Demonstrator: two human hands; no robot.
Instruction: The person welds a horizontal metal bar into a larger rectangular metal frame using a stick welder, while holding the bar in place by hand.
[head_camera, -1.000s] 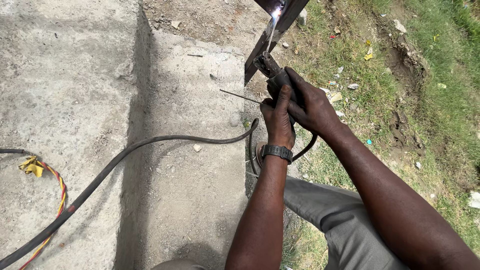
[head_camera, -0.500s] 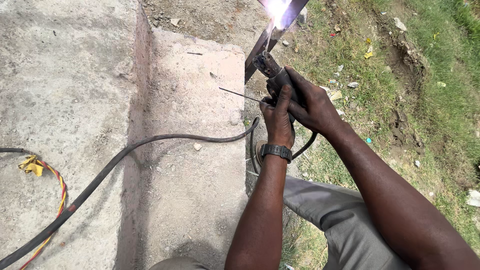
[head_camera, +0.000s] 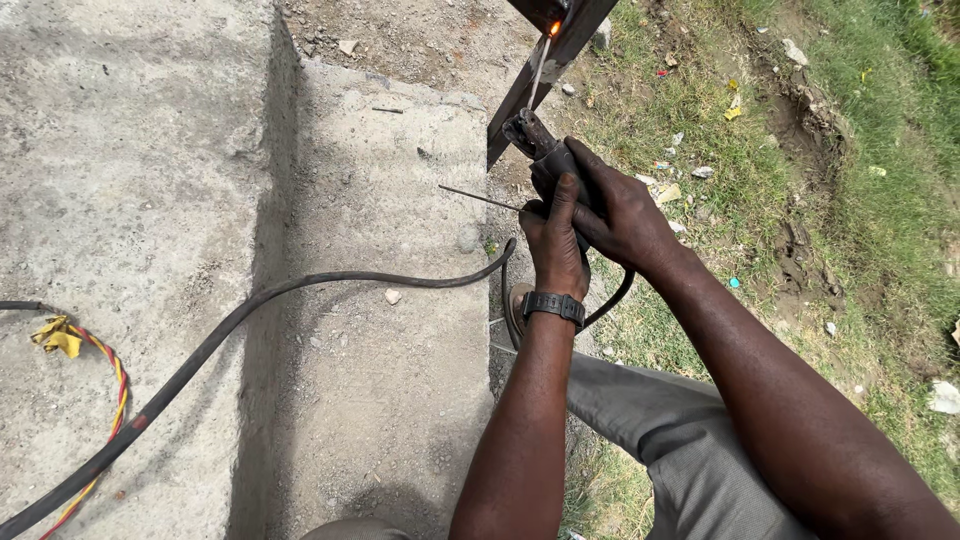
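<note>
Concrete slab (head_camera: 150, 150) beside grass; left hand (head_camera: 553, 245) and right hand (head_camera: 620, 215) both clasp an electrode holder (head_camera: 535, 140), its rod (head_camera: 541, 65) tip glowing against a metal bar (head_camera: 560, 55).

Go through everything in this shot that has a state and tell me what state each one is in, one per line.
Left hand: clasped around the holder from below.
Right hand: gripping the holder.
Electrode holder: clamped on a rod.
Welding rod: tip glowing orange at the metal bar.
Black cable: lying curved across the concrete.
Wristwatch: strapped on the left wrist.

Small yellow wrapper scrap (head_camera: 734, 113) on grass; no labels, signs, screens
</note>
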